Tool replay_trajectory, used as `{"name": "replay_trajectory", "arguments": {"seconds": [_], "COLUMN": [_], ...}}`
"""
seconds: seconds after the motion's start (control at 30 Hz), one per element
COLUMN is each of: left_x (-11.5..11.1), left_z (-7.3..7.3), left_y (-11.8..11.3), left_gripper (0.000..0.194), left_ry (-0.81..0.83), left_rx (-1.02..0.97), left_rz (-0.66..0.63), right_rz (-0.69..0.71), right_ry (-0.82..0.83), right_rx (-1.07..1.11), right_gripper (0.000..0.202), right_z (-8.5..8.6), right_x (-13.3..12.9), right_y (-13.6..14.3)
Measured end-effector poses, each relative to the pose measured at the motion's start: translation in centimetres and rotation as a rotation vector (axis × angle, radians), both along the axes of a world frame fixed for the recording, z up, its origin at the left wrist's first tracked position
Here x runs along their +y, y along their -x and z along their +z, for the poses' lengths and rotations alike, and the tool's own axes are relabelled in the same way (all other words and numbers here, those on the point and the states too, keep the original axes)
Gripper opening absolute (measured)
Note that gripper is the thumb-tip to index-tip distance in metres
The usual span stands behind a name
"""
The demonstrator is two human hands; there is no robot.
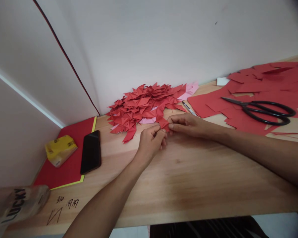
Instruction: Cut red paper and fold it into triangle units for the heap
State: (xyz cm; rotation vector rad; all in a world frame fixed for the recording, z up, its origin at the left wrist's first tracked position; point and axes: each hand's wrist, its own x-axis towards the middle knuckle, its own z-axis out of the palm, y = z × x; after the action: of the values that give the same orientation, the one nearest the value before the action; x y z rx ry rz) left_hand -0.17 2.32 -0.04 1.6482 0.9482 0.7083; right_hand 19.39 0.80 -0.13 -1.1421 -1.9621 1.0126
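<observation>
Between my two hands is a small piece of folded red paper (164,123), held just above the wooden table. My left hand (152,138) pinches its lower left side between thumb and fingers. On the opposite side, my right hand (182,124) grips the paper's edge with thumb and forefinger. Right behind the hands rises a heap of folded red paper pieces (141,104), with a few pink ones (191,88) among them. The fingertips partly cover the held piece, so its full shape is hidden.
Black-handled scissors (265,110) lie on loose red paper sheets (268,81) at the right. A pen (188,108) rests beside the heap. To the left are a phone (91,152), a yellow packet (61,150) on red card (72,172), and a clear bottle (22,203). Walls border the table.
</observation>
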Motion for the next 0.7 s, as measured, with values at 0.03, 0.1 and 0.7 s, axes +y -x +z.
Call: {"name": "replay_trajectory", "arguments": {"seconds": [0.03,0.1,0.7], "left_x": [-0.01,-0.04,0.15], "left_z": [-0.12,-0.29,-0.29], "left_y": [-0.01,-0.04,0.09], "left_gripper": [0.025,0.025,0.026], "left_ry": [-0.016,-0.042,-0.051], "left_rx": [0.008,0.026,0.059], "left_rz": [0.005,0.014,-0.001], "right_rz": [-0.006,-0.004,-0.005], "right_ry": [0.0,-0.002,0.021], "right_rx": [-0.009,-0.029,-0.024], "right_gripper": [0.033,0.031,0.026], "right_z": [-0.03,0.03,0.52], "right_x": [-0.02,-0.07,-0.19], "right_y": [0.05,0.14,0.21]}}
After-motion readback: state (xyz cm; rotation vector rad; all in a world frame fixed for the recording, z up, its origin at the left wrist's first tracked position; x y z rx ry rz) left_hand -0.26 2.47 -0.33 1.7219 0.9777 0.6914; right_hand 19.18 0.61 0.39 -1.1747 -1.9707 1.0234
